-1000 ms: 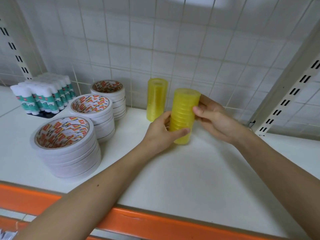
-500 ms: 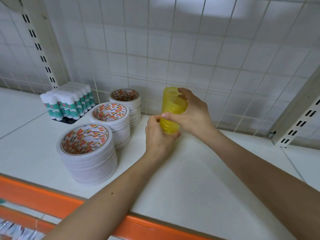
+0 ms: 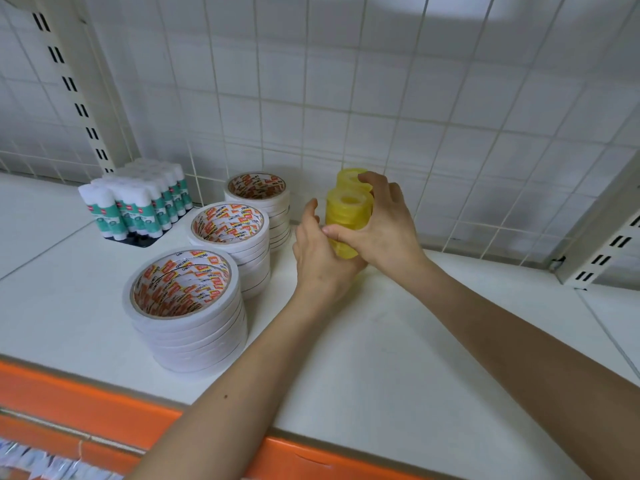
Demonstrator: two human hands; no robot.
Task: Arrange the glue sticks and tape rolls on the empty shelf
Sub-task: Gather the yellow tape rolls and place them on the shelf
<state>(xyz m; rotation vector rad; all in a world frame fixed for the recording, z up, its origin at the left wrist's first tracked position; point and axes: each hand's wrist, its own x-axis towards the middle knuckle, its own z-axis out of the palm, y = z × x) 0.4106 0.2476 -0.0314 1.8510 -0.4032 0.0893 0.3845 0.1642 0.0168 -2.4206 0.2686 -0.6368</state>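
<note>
— Just in front of the rear yellow stack (image 3: 350,175), what is being handled?
— A second column of yellow tape rolls (image 3: 348,216), upright, its long axis vertical like the rear one's. Whether the two touch, I cannot tell.
— Which hand has it?
— The right hand (image 3: 384,226). Its thumb lies across the column's front and its fingers curl over the top toward the rear yellow stack, so it grips the rolls. The left hand (image 3: 318,254) sits low at the column's left side, heel against the rolls, fingers loosely extended upward with the tips standing off. It steadies rather than grips.
— Is the column down on the shelf (image 3: 415,358)?
— Its foot is hidden behind both hands, so I cannot say.
— And the coming move?
— Probably seat it straight and let go. The column lies between the two palms, so each hand should draw away sideways, or the loose rolls may shear.
— What else is near?
— Left of the rear yellow stack, three white tape stacks (image 3: 230,244) line up toward the shelf's front edge. Farther left, the glue sticks (image 3: 138,206) stand upright.
</note>
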